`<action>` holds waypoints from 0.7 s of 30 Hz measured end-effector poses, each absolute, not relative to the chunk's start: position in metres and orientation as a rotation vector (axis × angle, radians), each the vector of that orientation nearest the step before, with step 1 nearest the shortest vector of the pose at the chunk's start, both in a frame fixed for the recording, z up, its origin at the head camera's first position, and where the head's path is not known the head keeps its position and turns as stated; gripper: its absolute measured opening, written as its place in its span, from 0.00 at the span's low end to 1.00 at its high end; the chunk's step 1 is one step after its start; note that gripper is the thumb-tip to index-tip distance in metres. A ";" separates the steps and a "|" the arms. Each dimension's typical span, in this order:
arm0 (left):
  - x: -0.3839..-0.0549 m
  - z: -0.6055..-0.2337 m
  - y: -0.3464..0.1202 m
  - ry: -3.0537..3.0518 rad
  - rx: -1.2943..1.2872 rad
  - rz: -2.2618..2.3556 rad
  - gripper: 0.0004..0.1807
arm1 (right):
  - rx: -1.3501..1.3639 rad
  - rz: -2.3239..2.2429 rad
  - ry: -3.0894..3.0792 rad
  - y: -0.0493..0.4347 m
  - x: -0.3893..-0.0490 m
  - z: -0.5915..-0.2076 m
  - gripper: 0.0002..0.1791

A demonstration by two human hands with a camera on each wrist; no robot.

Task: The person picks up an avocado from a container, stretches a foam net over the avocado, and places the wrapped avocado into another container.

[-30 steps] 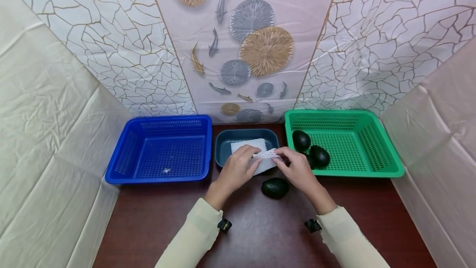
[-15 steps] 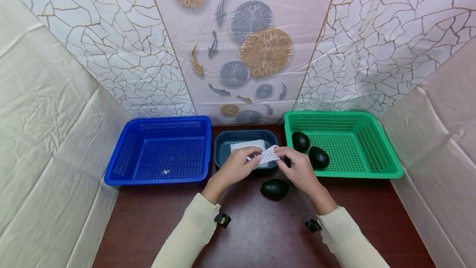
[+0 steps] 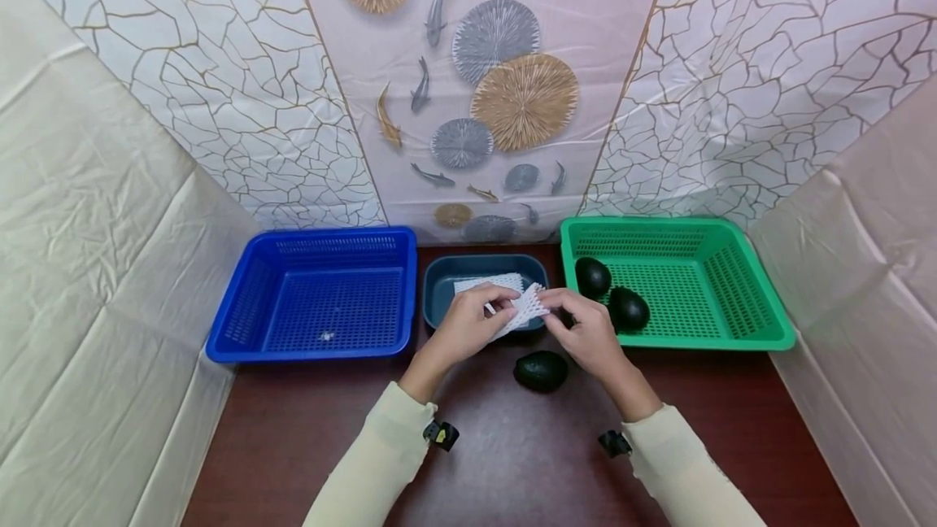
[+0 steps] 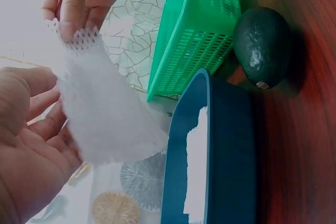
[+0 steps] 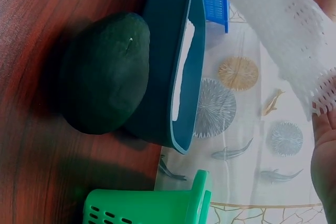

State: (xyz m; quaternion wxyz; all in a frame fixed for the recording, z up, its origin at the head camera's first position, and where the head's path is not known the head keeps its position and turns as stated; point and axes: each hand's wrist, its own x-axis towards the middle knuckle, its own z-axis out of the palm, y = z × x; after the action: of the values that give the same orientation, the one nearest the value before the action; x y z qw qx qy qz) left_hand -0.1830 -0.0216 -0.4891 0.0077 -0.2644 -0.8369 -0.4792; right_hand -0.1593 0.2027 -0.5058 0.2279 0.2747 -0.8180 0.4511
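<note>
Net [image 3: 525, 309] has tilted; your left hand [image 3: 474, 320] and right hand [image 3: 588, 330] pinch it. Probably opening it; next, spread it wider.

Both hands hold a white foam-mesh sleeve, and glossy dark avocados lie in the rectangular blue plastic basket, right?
Not quite: the head view shows glossy dark avocados in the rectangular green plastic basket, not the blue basket. The left hand and right hand do hold the white foam-mesh sleeve.
</note>
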 end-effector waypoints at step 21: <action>-0.185 -0.492 -0.030 -2.562 -0.728 -1.535 0.12 | 0.860 1.230 -2.211 0.207 -0.159 -0.506 0.16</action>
State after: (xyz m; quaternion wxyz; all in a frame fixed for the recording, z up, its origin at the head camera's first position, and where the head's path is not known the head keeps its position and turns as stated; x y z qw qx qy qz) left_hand -0.1853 -0.0296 -0.4924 0.0340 -0.2366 -0.8330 -0.4990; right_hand -0.1587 0.2071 -0.5058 0.2328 0.3129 -0.8047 0.4475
